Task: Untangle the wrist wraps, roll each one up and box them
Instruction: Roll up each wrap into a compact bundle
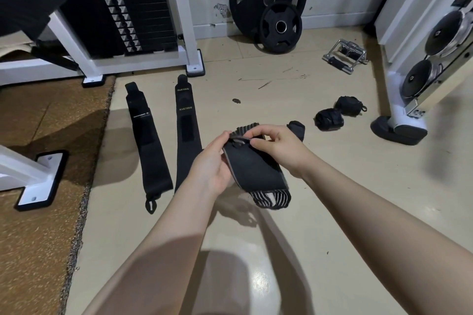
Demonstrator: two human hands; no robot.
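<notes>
The near end of the long black fabric wrist wrap with gold lettering (184, 120) is hidden behind the left hand (212, 166). The small white print on the neighbouring plain black flat wrist wrap (147, 135) is illegible. The white weight rack (419, 41) runs past the right edge.

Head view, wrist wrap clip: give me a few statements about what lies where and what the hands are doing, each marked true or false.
1. Both hands hold the striped wrap above the floor. True: the left hand and right hand pinch its upper end.
2. Two flat wraps lie stretched out on the floor. True: the left flat wrap and the right flat wrap lie side by side.
3. No wrap is rolled yet. False: two rolled wraps lie on the floor to the right.
4. The rolled wraps sit in a box. False: they lie on the bare floor; no box is visible.
</notes>
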